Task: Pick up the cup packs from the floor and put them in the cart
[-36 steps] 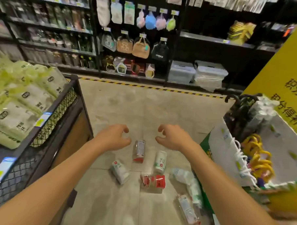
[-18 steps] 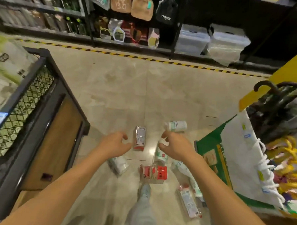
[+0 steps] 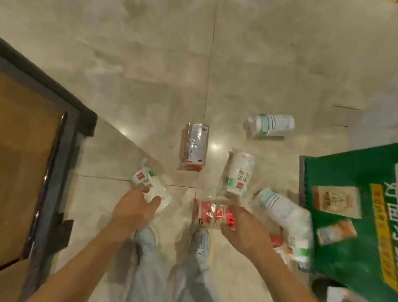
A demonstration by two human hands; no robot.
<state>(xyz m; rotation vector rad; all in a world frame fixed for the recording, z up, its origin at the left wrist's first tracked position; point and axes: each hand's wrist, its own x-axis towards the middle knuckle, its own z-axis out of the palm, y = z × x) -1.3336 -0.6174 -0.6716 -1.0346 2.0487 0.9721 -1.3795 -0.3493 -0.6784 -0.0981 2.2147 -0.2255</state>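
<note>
Several plastic-wrapped cup packs lie scattered on the tiled floor. My left hand (image 3: 135, 208) grips a white pack with a red and green label (image 3: 151, 185). Fingers of my right hand (image 3: 242, 225) curl round the right end of a red-and-white pack (image 3: 211, 213). A clear pack (image 3: 193, 146), a white pack (image 3: 271, 125), another white pack (image 3: 239, 173) and a long white pack (image 3: 282, 210) lie beyond and to the right, untouched. The black cart frame (image 3: 56, 149) with its brown lower board stands at the left.
A green printed display stand (image 3: 352, 171) crowds the packs on the right. My two shoes (image 3: 201, 240) stand just behind the red pack. Brown cardboard (image 3: 5, 281) sits at the lower left by the cart.
I have bent down and the view has tipped to the floor. Both hands dropped from above the packs onto them: the left took the white pack, the right the red one.
</note>
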